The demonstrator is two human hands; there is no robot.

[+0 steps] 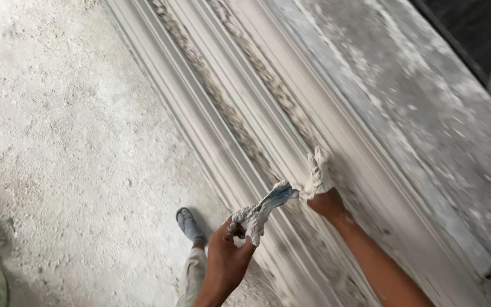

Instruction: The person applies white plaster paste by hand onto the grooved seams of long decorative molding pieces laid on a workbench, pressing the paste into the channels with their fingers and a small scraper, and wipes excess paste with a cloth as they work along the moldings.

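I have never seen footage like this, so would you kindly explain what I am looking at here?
There is one picture, taken by a camera worn on a person's head, looking down at their own bare hands. The left hand grips a plaster-caked tool with a blue blade. The right hand, coated in white plaster, presses on a long ribbed plaster moulding lying on a dusty workbench. Below are the rough floor and the person's grey sandal.

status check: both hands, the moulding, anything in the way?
Left hand grips a plaster-caked tool. Right hand, plaster-coated, presses on the long white moulding. Nothing blocking the moulding; person's sandalled foot on the floor beside it.
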